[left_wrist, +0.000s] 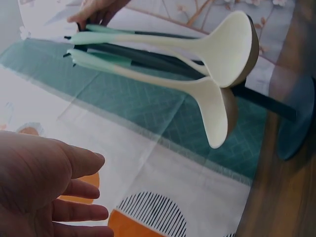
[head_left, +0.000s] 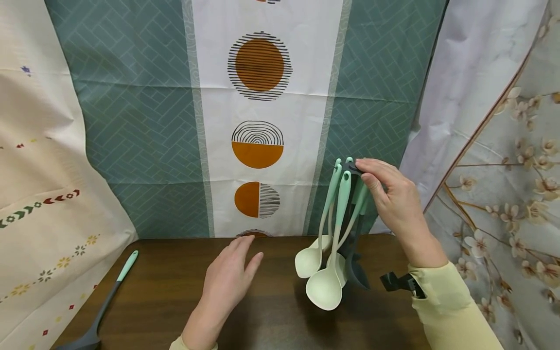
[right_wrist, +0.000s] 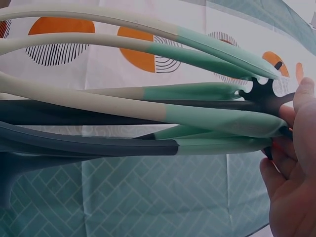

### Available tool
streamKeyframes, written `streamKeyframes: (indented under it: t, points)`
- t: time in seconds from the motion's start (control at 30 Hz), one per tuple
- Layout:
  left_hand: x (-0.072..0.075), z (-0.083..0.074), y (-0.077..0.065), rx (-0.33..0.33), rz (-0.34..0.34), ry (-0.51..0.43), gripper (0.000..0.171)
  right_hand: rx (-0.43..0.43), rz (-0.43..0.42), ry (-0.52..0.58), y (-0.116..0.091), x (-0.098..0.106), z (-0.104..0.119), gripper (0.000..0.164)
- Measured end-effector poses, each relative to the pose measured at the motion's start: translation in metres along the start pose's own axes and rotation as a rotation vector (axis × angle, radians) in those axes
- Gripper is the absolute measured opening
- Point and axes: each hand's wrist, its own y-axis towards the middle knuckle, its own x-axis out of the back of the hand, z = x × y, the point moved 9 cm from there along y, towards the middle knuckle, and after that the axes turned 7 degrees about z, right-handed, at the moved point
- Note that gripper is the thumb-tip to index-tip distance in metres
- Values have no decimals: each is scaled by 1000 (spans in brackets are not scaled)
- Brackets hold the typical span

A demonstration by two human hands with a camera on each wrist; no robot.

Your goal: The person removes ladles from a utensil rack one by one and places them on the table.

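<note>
Gripping: my right hand (head_left: 395, 194) has the dark top of the utensil stand (right_wrist: 264, 98) between its thumb and bent fingers.
Utensil stand: roughly upright above the dark table (head_left: 273, 306); hanging tools cover its lower part, so I cannot tell how its foot sits.
Left hand (head_left: 229, 274): left of the stand, well apart from it, fingers loosely extended, thumb on the stand's side, holding nothing.
Cream ladle (head_left: 323, 291): on the stand's side nearest me, bowl down, mint handle up.
Dark-headed tool (head_left: 358, 273): hanging at the stand's right.
Grey spatula (head_left: 107, 305): lying on the table far left of the stand, beyond my left hand, handle end away from me, head towards me and cut off by the view.
Reach and axis: the stand's long axis runs up to my right hand, which touches it; the spatula's slants away from me, and my left hand is nearer to it.
</note>
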Motion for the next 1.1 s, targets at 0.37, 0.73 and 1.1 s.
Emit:
streamKeyframes:
  t: [0.37,0.73,1.1]
  points:
    - [-9,-26,7,-53,4,-66,48,-1,-22,-12,0,2,1,38]
    - [-18,-50,12,-99,22,-97,47,-27,-28,-23,-2,0,3,36]
    - [-24,-72,15,-146,2,-142,44,-20,-53,-29,-2,-1,9,35]
